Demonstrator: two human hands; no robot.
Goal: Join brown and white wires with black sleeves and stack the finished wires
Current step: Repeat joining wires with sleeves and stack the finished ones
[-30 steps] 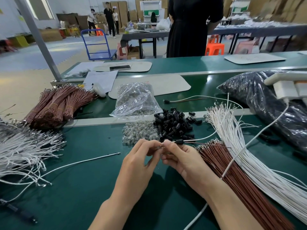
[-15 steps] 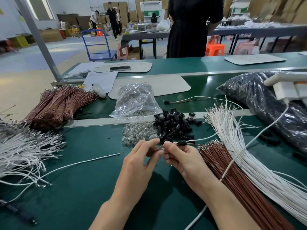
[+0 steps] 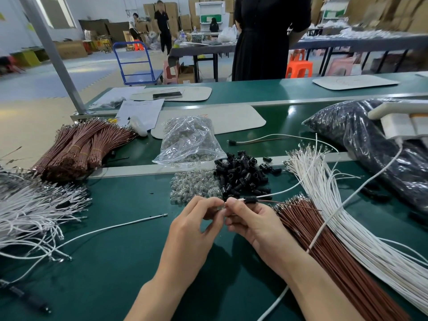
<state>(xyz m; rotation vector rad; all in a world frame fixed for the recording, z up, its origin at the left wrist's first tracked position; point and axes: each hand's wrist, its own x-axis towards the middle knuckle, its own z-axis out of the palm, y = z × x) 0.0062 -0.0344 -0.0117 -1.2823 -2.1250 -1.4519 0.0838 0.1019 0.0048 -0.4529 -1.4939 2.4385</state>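
**Sleeve being held on two wires, hands barely shifted**

Little is being changed from half a second ago. Both hands are being kept at the same spot over the green table [image 3: 115,262], and the black sleeve [image 3: 251,200] is still being carried on the two wires just past the right fingertips. Far behind, a person in dark clothes [image 3: 163,26] is being seen slightly further right than before.

Both forearms are being brought in from the lower edge and angled towards each other, so that the fingertips of the two hands are being held together. The left hand [image 3: 192,230] is being curled, with thumb and forefinger pinched on a small clear piece [image 3: 222,205] that is too small to name. The right hand [image 3: 254,223] is being closed in a pinch on a white wire [image 3: 289,189] and a brown wire [image 3: 298,205] together, right beside the sleeve threaded over both. These two wires are being trailed off to the right, above the loose brown wires [image 3: 324,251] and the loose white wires [image 3: 347,216] lying alongside.

A pile of black sleeves [image 3: 240,174] is lying just behind the hands, beside a heap of small clear parts [image 3: 192,186]. One joined wire [image 3: 254,141] is lying further back, near a clear plastic bag [image 3: 190,142].
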